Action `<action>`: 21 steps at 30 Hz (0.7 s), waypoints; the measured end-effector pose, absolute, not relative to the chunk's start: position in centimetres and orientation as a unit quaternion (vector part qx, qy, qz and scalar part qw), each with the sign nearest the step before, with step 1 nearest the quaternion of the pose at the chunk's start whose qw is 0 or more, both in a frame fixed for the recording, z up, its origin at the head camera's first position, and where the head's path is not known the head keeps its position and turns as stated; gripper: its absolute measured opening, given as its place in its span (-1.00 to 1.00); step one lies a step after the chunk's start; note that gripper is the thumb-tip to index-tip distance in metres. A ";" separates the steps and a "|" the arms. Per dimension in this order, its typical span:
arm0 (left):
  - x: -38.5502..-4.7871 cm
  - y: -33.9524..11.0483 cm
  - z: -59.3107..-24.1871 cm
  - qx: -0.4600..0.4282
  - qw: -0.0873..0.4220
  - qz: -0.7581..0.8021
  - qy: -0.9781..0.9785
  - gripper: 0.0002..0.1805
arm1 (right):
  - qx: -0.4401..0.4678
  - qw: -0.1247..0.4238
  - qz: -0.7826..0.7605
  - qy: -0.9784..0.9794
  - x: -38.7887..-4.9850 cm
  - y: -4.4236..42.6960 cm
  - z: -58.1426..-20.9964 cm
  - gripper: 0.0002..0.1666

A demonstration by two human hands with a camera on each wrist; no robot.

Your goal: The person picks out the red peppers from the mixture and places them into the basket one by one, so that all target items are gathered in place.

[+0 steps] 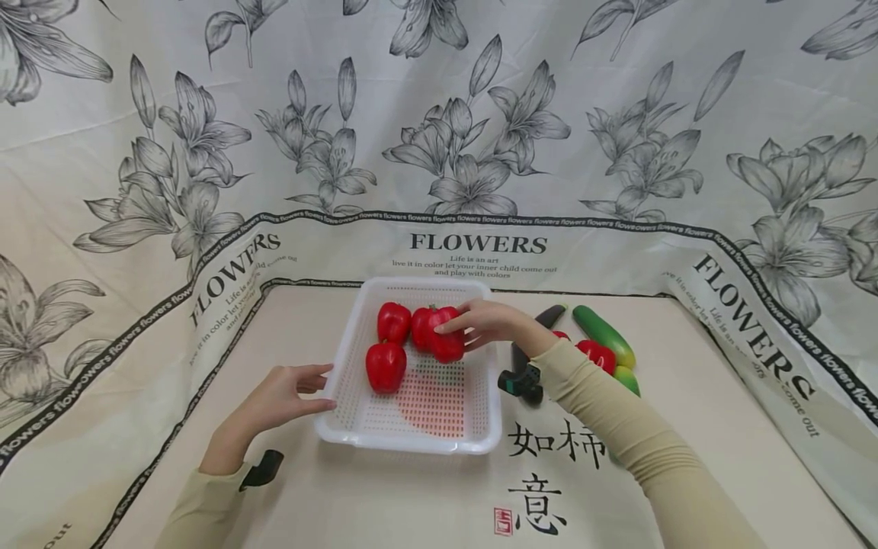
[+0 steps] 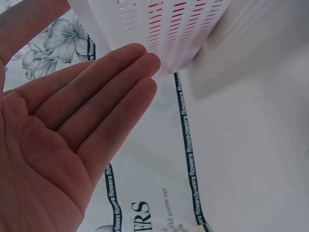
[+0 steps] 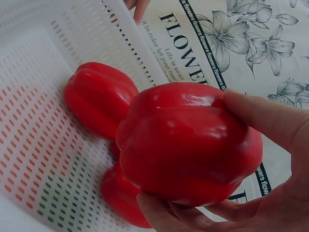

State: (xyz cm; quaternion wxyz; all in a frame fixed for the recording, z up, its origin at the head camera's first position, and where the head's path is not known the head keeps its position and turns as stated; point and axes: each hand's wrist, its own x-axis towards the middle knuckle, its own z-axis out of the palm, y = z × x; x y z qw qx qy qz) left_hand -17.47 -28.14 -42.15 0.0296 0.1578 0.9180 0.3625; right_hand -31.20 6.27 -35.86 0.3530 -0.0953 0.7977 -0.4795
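Note:
A white perforated plastic basket [image 1: 449, 442] stands on the table, with red bell peppers [image 1: 386, 367] inside, toward its left and back. My right hand [image 1: 490, 322] grips another red bell pepper [image 3: 193, 145] between thumb and fingers, over the basket's right back part. In the right wrist view, this held pepper partly covers the ones behind it. At the basket's left side is my left hand [image 1: 284, 396], its fingers extended and thumb apart, with nothing in it. The left wrist view shows its palm [image 2: 43, 154] and straight fingers close to the basket wall [image 2: 164, 29].
Right of the basket lie a green cucumber-like vegetable [image 1: 604, 335], a red pepper [image 1: 597, 355], a green-yellow item [image 1: 626, 377] and a dark eggplant-like vegetable [image 1: 551, 316], partly hidden by my right arm. A flower-printed cloth [image 1: 480, 152] surrounds the table's back and sides.

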 end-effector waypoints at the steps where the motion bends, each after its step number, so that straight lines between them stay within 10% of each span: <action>1: -17.5 -28.1 -42.2 0.156 0.029 0.364 0.918 -0.26 | -0.093 0.354 -0.482 0.796 -31.2 6.1 -36.0 -0.32; 21: -17.6 -28.3 -42.4 0.169 0.021 0.369 0.914 -0.24 | -0.067 0.370 -0.524 0.765 -31.2 3.4 -39.2 -0.29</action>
